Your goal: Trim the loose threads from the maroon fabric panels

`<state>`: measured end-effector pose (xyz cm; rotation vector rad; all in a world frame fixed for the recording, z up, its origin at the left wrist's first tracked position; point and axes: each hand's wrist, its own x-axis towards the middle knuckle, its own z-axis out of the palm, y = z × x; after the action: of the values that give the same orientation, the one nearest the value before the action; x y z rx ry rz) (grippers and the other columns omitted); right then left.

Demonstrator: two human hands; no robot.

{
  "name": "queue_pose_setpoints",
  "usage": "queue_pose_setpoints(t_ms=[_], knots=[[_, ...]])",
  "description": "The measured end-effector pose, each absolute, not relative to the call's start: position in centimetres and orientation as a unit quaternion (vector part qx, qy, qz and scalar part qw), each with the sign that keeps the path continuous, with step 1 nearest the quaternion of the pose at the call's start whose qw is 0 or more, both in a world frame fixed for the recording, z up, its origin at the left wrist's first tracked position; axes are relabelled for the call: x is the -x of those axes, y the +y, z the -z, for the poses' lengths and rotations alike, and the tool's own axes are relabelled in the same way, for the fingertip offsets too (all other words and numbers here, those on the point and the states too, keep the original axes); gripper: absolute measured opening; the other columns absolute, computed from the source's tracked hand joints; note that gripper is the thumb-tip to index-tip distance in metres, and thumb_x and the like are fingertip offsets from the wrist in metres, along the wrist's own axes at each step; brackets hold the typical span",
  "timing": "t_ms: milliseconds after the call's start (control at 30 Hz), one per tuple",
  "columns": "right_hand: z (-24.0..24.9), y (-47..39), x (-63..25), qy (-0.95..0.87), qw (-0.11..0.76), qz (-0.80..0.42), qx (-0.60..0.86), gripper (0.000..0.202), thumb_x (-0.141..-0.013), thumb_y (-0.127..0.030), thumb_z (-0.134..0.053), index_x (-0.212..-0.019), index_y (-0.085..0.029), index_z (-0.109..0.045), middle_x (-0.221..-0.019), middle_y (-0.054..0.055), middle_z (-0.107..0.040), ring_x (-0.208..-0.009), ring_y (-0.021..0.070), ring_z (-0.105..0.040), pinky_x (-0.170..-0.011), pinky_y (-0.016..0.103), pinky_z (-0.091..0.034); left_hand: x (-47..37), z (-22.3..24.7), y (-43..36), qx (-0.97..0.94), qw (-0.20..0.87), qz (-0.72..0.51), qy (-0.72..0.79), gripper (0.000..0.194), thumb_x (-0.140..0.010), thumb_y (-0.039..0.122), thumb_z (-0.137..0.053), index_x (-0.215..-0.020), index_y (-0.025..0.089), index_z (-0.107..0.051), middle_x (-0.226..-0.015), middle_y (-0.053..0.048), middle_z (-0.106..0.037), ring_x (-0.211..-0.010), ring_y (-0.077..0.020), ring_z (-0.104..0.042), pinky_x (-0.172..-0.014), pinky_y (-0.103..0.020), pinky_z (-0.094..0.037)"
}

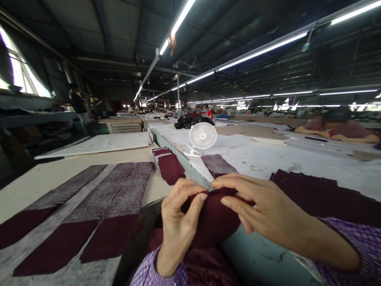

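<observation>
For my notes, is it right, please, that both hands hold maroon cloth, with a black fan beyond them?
The fan beyond them is white, not black, as the head view shows; the left hand and right hand do hold maroon cloth.

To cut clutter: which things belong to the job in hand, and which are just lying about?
Seemingly in the job:
maroon fabric at left hand and right hand
two-tone pieces
maroon stack
dark pile

Probably lying about:
white fan
black bundle
</observation>
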<state>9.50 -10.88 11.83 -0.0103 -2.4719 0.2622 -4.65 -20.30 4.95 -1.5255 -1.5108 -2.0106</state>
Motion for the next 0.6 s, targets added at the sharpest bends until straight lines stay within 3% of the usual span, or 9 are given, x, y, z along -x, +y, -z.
queue_pose_setpoints(t_ms=[100, 167, 367, 467, 600], knots=[[-11.7, -10.9, -9.3, -0.945, 0.276, -0.173, 0.035, 0.018, -0.089, -0.012, -0.047, -0.098, -0.016, -0.061, -0.052, -0.007, -0.058, -0.035, 0.0042, -0.047, -0.049, 0.017, -0.044, 4.2, -5.1, -20.5, 0.526, 0.098, 0.683, -0.497, 0.008, -0.080, 0.014, -0.061, -0.082, 0.019, -0.067, -0.075, -0.001, -0.060, -0.072, -0.0121, -0.056, -0.067, -0.024, -0.044], [-11.8, -10.8, -9.3, -0.943, 0.275, -0.183, 0.045, 0.016, -0.088, -0.011, -0.047, -0.089, -0.017, -0.062, -0.045, -0.008, -0.052, -0.038, 0.0050, -0.050, -0.049, 0.016, -0.043, 4.1, -5.2, -20.6, 0.551, 0.061, 0.664, -0.502, 0.008, -0.080, 0.015, -0.061, -0.082, 0.019, -0.068, -0.073, -0.001, -0.061, -0.069, -0.0121, -0.055, -0.064, -0.024, -0.044], [-11.9, -10.6, -9.6, -0.940, 0.314, -0.132, 0.031, 0.016, -0.085, -0.009, -0.048, -0.084, -0.017, -0.062, -0.060, -0.003, -0.060, -0.048, 0.0060, -0.053, -0.049, 0.017, -0.041, 4.9, -6.0, -21.7, 0.560, 0.006, 0.627, -0.542, 0.012, -0.077, 0.021, -0.065, -0.089, 0.019, -0.066, -0.080, -0.003, -0.063, -0.070, -0.0131, -0.055, -0.065, -0.025, -0.045], [-11.6, -10.6, -9.7, -0.941, 0.322, -0.102, 0.019, 0.016, -0.085, -0.009, -0.047, -0.086, -0.017, -0.061, -0.067, -0.001, -0.062, -0.053, 0.0069, -0.055, -0.049, 0.017, -0.040, 4.7, -6.2, -21.9, 0.542, 0.012, 0.635, -0.550, 0.007, -0.080, 0.023, -0.061, -0.081, 0.017, -0.066, -0.078, -0.003, -0.064, -0.072, -0.0143, -0.057, -0.066, -0.025, -0.045], [-11.3, -10.4, -9.6, -0.942, 0.324, -0.090, 0.004, 0.017, -0.087, -0.010, -0.046, -0.086, -0.017, -0.061, -0.067, -0.001, -0.060, -0.056, 0.0073, -0.056, -0.051, 0.018, -0.042, 4.4, -6.0, -21.6, 0.538, 0.020, 0.635, -0.554, 0.014, -0.083, 0.022, -0.057, -0.073, 0.016, -0.065, -0.073, -0.004, -0.064, -0.070, -0.0140, -0.057, -0.064, -0.024, -0.045]])
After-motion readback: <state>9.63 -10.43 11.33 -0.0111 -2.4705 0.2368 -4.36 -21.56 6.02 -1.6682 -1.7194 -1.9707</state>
